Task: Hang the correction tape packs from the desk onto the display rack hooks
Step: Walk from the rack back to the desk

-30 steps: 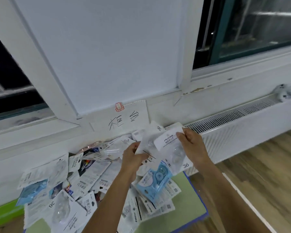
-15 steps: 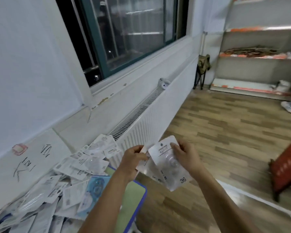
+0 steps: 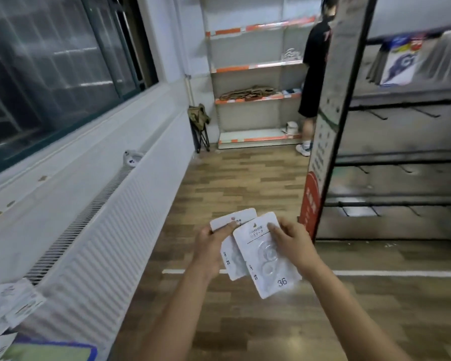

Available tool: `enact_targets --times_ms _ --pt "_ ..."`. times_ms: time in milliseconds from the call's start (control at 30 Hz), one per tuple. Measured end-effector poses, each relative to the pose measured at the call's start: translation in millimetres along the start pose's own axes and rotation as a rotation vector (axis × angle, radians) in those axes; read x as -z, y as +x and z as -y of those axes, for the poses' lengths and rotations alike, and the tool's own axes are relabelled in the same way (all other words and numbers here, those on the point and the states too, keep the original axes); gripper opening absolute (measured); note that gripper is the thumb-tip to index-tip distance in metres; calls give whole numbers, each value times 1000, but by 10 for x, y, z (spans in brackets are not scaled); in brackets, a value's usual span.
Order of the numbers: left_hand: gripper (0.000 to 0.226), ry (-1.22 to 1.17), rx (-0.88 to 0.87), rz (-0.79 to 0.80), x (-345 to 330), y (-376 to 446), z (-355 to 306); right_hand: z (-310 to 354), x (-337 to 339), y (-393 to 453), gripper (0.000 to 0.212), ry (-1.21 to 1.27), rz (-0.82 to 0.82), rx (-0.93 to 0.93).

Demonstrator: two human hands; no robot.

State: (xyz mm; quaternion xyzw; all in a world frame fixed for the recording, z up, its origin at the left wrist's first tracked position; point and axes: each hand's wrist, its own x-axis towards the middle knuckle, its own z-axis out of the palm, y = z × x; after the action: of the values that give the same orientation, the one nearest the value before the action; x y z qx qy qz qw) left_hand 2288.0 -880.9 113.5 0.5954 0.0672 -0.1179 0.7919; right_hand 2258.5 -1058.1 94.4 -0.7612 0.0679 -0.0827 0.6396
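Note:
My left hand point(image 3: 211, 246) pinches a white correction tape pack point(image 3: 232, 222) by its upper part, thumb on top. My right hand point(image 3: 293, 243) grips a second white pack point(image 3: 267, 259) marked 36, which overlaps the first one in front. Both packs are held above the wooden floor at mid frame. The dark display rack point(image 3: 401, 157) stands to the right, with bare black hooks point(image 3: 427, 113) sticking out from its rails. A few loose packs point(image 3: 13, 303) lie at the desk corner point(image 3: 50, 351) in the lower left.
A white radiator point(image 3: 102, 243) runs along the left wall under the window. A person in black point(image 3: 313, 82) stands by the far white shelves point(image 3: 255, 82). A folded stool point(image 3: 199, 126) leans in the corner. The rack's end panel point(image 3: 328, 142) rises just beyond my hands.
The view has swung right from the pile on the desk to the floor and the display rack. Both hands carried the two packs along, away from the desk.

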Motion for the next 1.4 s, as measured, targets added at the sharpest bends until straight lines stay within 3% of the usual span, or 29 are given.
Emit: enact_targets --times_ms 200,300,600,800,1167,1400 --pt "14 -47 14 112 -1402 183 324 -134 1337 19 25 -18 -285 24" --pt "7 -12 25 208 -1996 272 404 -166 1910 40 24 -67 -431 20" --pt "10 83 -7 428 -3609 635 420 -253 3274 372 19 -51 -711 28" --pt "7 90 -82 521 -4631 1258 457 -222 4123 968 20 -92 -810 73" --pt "21 151 -37 620 -6388 2001 577 -262 5575 1882 18 -175 -939 130" --pt "12 225 -216 574 -7394 2350 754 -402 6570 2341 9 -99 -907 160"
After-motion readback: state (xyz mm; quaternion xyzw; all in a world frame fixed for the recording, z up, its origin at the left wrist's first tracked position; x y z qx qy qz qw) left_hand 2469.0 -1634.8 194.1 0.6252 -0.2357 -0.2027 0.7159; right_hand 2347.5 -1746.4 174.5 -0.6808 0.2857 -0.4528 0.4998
